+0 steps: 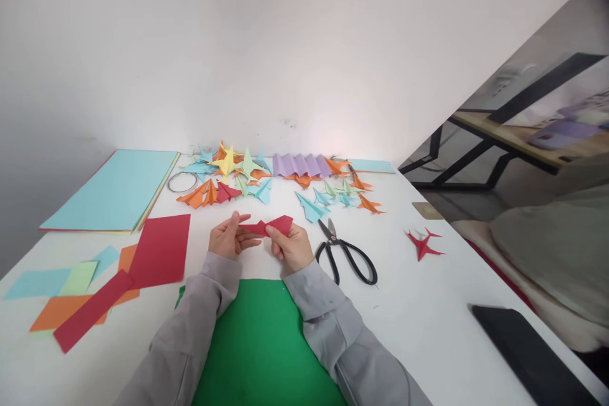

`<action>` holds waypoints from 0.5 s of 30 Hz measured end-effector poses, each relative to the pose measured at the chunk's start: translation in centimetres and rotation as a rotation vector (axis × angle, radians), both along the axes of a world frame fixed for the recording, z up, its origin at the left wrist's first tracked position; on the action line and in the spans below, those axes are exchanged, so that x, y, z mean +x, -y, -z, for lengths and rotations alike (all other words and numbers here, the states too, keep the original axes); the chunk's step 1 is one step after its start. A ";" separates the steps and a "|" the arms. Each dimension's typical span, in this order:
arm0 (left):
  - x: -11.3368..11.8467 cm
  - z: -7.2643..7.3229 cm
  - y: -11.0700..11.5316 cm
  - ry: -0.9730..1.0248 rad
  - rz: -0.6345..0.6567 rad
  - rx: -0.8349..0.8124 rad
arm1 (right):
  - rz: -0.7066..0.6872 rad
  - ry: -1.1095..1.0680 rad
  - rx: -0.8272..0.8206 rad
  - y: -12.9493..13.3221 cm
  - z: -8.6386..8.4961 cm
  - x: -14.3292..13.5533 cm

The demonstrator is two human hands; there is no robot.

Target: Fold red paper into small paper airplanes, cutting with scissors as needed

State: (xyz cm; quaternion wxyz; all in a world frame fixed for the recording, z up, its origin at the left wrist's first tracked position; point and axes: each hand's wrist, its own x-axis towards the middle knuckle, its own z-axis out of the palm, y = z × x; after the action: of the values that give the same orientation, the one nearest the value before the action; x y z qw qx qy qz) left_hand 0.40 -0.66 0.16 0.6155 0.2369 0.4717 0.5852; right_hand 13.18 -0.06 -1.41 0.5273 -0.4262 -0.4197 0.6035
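Observation:
Both my hands hold a folded piece of red paper (280, 224) above the white table. My left hand (231, 238) grips its narrow left end between thumb and fingers, the other fingers partly stretched. At the wider right end, my right hand (292, 246) pinches the paper with the thumb on top. Just right of that hand lie black-handled scissors (340, 247), their blades slightly apart. Farther right rests a finished-looking red paper plane (422, 245). Several folded paper planes (311, 206) in blue, orange, green and yellow sit beyond my hands.
Large coloured sheets (114, 193) are stacked at the back left. Cut paper pieces, among them a red sheet (162, 250), overlap at the left. Purple pleated paper (302, 165) stands near the wall. A black flat object (533, 355) lies front right, green material (261, 342) below my forearms.

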 end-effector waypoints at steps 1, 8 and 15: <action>0.1 0.1 0.0 0.019 0.003 0.016 | 0.007 -0.003 0.006 0.0 0.0 0.0; 0.4 0.2 0.4 0.059 0.055 0.065 | -0.003 -0.047 0.024 0.0 0.2 0.1; 0.3 -0.1 0.4 0.073 0.058 0.077 | 0.018 -0.047 0.052 0.2 -0.1 0.0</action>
State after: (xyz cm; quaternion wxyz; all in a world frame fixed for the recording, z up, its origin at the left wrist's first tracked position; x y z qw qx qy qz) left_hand 0.67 -1.02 0.25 0.6396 0.2524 0.4192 0.5929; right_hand 13.17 -0.25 -1.32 0.5532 -0.4021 -0.4188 0.5974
